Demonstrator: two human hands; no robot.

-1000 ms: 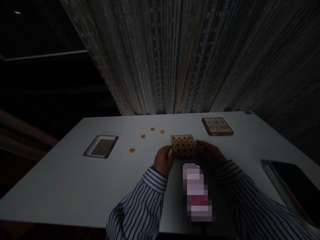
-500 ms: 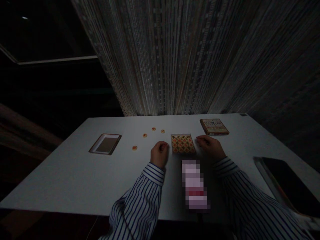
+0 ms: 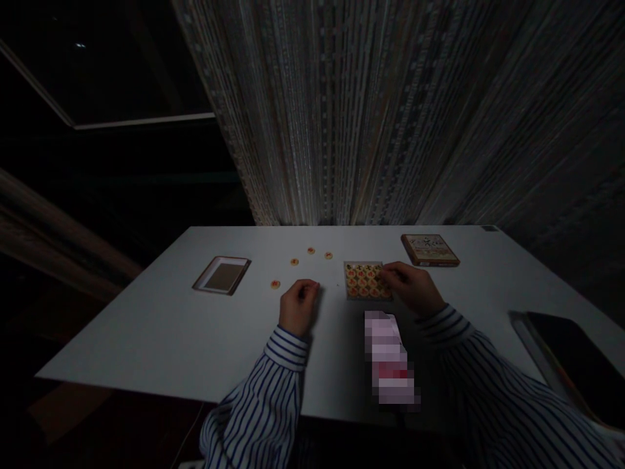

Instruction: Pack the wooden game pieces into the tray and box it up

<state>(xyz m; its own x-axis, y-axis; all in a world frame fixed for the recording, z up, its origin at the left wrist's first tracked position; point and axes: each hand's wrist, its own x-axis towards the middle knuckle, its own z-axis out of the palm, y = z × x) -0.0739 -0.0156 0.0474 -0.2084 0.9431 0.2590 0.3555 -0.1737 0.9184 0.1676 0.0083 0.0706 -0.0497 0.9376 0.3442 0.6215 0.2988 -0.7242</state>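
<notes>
A clear, shallow box (image 3: 346, 286) holds rows of round Chinese chess pieces (image 3: 361, 283) with red and black characters. My right hand (image 3: 413, 286) is at the box's right side, its fingertips pinched together over the pieces along that edge. Whatever lies between those fingertips is hidden. To the left of the box and apart from it, my left hand (image 3: 297, 306) rests low over the table with curled fingers. I cannot see inside its grip. Several loose chess pieces (image 3: 294, 262) lie flat beyond and left of my left hand.
On the white table (image 3: 161, 326), an open tray-like box part (image 3: 199, 285) lies at left. A printed flat box (image 3: 430, 251) sits at the back right. A phone with a blurred screen (image 3: 390, 358) lies in front of the chess box. A dark device (image 3: 571, 358) is at far right.
The view has shifted slightly. My right hand has moved left onto the box's right edge, its fingertips now over the pieces. My left hand has drawn away from the box to the left.
</notes>
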